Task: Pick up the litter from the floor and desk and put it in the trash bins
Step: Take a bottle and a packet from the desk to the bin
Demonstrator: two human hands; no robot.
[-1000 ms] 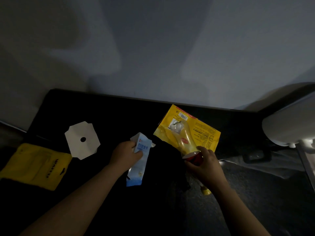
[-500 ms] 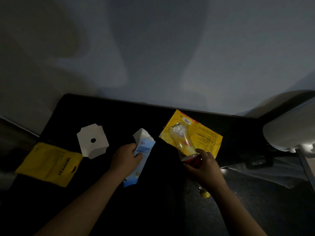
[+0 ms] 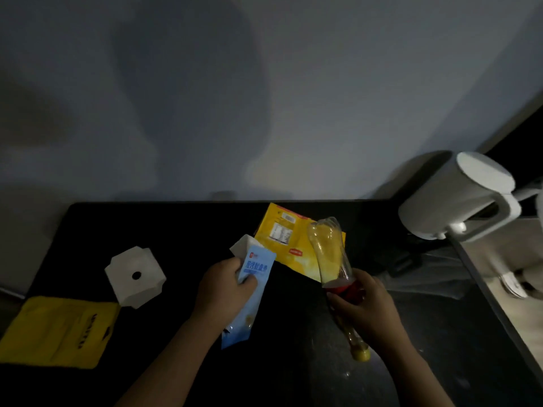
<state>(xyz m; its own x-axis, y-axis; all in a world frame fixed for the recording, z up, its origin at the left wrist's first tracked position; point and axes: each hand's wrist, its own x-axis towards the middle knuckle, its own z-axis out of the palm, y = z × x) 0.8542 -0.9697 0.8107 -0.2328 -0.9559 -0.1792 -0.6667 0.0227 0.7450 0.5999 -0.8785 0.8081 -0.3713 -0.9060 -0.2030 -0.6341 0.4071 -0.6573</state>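
Left hand grips a blue packet with illegible white lettering; right hand grips a red-labelled bottle.

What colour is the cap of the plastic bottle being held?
Yellow; the bottle cap shows best in the head view.

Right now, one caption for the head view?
Left hand grips blue packet; right hand holds crushed bottle at black desk.

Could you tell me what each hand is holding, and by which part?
The left hand grips the blue wrapper by its upper half. The right hand grips the plastic bottle around its red label.
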